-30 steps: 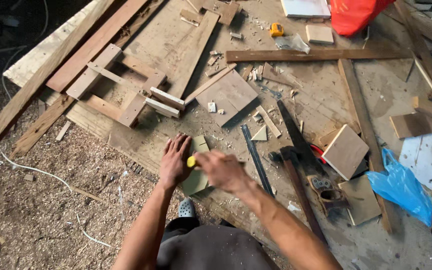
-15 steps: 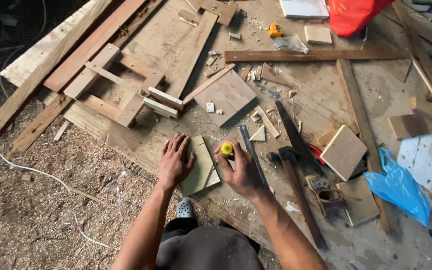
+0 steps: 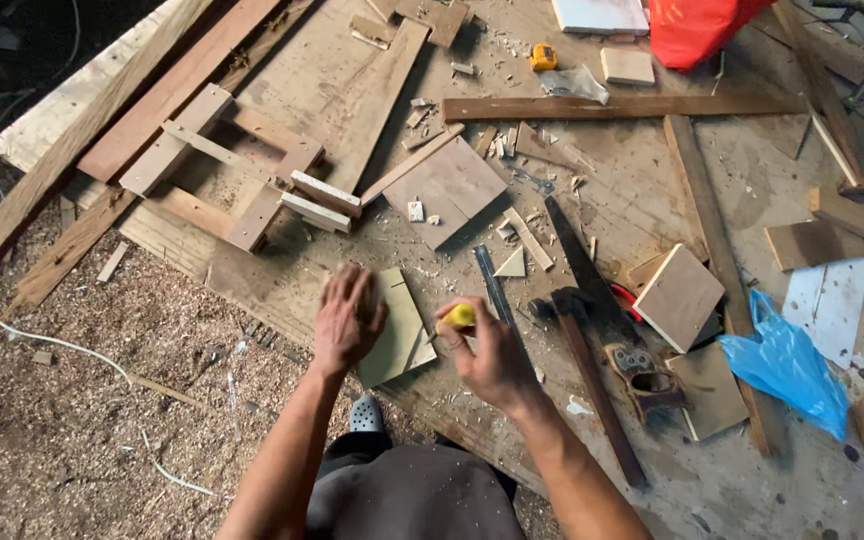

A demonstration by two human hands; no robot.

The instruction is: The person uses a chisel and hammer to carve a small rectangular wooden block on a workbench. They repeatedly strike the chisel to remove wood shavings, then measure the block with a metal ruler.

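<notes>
Left hand: the left hand [image 3: 347, 318] lies flat, fingers spread and slightly blurred, pressed on the near-left part of the small greenish board [image 3: 399, 327] — nothing is clasped in it.
Right hand: the right hand [image 3: 490, 352] is curled shut around a small yellow object [image 3: 458, 317], only its tip showing past the fingers; what kind of tool it is cannot be told.
Board: it lies on the worn plywood work surface [image 3: 672, 195], directly under the left palm and just left of the right hand's knuckles, with a paler offcut at its right corner.
Handling of the board: judged thin, stiff and light, so likely to skid on the dusty surface unless held down; the long edges look like the best place to pinch it, a flat palm on the face the best way to steady it.
Yellow object: small and hard-looking, light enough for a fingertip grip.
Right of the right hand: a steel rule [image 3: 493, 285] just beyond the knuckles, then a hammer [image 3: 592, 375] and a handsaw [image 3: 602, 305] — near, not touched.
Farther right: a blue plastic bag [image 3: 787, 365].
Beyond the left hand: a frame of wooden slats [image 3: 242, 185].
Left of the left arm: sawdust-covered floor [image 3: 102, 420].
</notes>
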